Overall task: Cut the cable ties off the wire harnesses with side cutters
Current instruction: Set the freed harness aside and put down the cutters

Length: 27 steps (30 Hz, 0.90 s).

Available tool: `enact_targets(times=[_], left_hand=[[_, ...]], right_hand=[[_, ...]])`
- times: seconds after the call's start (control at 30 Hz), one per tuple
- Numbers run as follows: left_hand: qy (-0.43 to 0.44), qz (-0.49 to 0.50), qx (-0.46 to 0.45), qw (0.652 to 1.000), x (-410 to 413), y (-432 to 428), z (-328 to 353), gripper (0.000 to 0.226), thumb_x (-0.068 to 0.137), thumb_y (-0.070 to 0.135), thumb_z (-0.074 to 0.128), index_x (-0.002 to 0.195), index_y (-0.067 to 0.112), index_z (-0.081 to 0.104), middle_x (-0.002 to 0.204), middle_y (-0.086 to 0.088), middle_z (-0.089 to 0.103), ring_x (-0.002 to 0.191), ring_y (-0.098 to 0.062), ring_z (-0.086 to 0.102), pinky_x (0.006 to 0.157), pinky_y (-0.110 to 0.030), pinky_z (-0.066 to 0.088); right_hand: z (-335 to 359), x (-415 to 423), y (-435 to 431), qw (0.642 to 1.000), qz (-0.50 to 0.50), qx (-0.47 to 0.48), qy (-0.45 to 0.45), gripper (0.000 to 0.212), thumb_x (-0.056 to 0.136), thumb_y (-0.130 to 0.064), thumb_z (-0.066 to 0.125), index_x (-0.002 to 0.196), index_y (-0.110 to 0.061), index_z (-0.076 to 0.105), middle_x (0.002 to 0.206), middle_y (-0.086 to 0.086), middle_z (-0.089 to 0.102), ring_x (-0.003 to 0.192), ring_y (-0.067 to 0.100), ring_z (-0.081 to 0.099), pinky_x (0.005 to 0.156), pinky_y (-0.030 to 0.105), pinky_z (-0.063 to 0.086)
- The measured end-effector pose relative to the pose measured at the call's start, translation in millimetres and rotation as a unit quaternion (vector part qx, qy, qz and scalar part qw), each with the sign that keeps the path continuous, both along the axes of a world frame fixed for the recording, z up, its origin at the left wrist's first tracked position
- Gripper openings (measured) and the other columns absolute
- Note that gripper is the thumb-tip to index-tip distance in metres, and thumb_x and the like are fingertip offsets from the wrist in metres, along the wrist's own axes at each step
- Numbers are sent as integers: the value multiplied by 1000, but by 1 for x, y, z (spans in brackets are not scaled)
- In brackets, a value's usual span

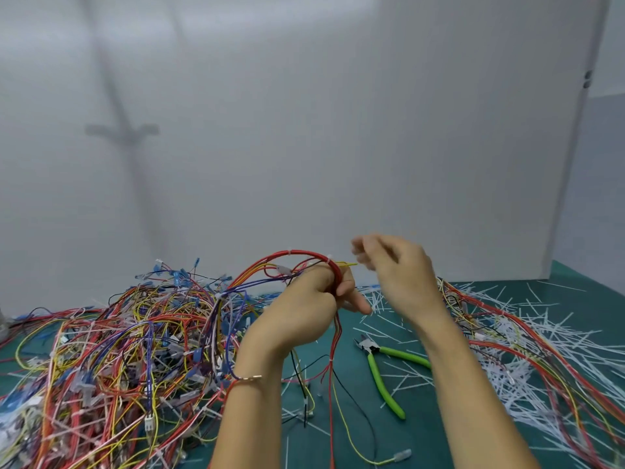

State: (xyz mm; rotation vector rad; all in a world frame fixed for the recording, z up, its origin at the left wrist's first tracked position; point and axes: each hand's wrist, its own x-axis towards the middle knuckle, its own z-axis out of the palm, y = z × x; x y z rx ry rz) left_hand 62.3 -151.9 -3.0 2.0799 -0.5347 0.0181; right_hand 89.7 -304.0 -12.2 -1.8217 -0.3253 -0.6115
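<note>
A red wire harness [304,253] was clenched in the left grip [304,309]; the right grip [402,272] was blurred, untellable. Many white plastic ties [554,336] were cut, lower right; a tangled multicoloured wire pile [128,350] was left.

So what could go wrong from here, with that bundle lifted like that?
The red harness gripped by the left hand trails wires down toward the tangled pile, so lifting it higher might snag others. The side cutters lie on the mat below the right forearm, among loose cut ties; a blind reach could meet the tips.
</note>
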Motion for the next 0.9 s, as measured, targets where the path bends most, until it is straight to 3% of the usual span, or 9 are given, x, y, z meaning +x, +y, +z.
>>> enact_targets(times=[0.07,0.17,0.27,0.33,0.4,0.53,0.63,0.7,0.9], left_hand=[[10,-2,5,1000,1,-3,-1,39,81,-22,30,71,16,33,79,-1,73,79,-1,66,74,-15,46],[11,12,38,999,-2,-10,-1,28,80,-21,34,77,3,49,84,-12,71,71,0,62,71,-22,47],[-26,16,136,990,-8,-15,0,29,93,-10,42,108,-5,65,115,-19,67,90,0,59,68,-1,41],[-41,5,220,975,-10,-18,-2,31,100,2,42,117,4,67,127,-10,62,116,-11,53,74,0,30],[-27,-10,251,968,-13,-22,-2,32,100,1,40,117,3,68,125,-10,64,115,-11,56,76,0,31],[65,-87,55,993,-19,-24,6,32,88,-13,47,101,5,70,93,-3,74,76,8,65,73,-6,49],[73,-73,-73,992,-22,-12,14,20,96,0,52,101,8,69,93,2,76,90,-8,71,88,-25,56],[71,3,-201,977,-23,1,22,18,98,12,53,102,5,70,98,-9,76,86,-18,74,81,-27,57],[56,90,-380,919,-17,3,31,23,102,16,44,95,11,66,84,-5,75,70,-12,72,63,-22,58]], right_hand=[[25,-21,2,989,131,40,-63,25,99,-38,50,101,-29,73,103,-13,74,100,3,66,87,25,54],[41,-43,12,974,220,-28,-43,27,93,-47,54,104,-32,74,106,-18,73,90,-4,66,71,13,54],[38,-43,23,977,168,-132,-19,23,90,-45,66,103,-29,76,95,-16,74,87,-4,65,78,14,49],[34,-40,27,972,118,-201,-20,22,88,-43,69,101,-27,78,90,-13,75,84,-2,63,76,17,47],[31,-36,29,972,113,-203,-19,17,87,-38,71,91,-24,80,76,-7,74,73,3,63,70,22,47],[30,-29,22,992,90,-82,-21,20,90,-27,68,71,-22,73,57,-10,65,55,-1,55,60,20,43],[34,-26,9,995,83,45,-15,23,95,-18,62,74,-23,68,58,-13,66,54,-1,55,57,15,44],[34,-28,0,989,109,104,-12,18,97,-13,58,83,-18,68,62,-11,69,61,2,61,62,16,49],[34,-39,-13,957,279,-10,76,8,94,-2,59,97,-4,66,80,5,76,77,12,70,72,22,52]])
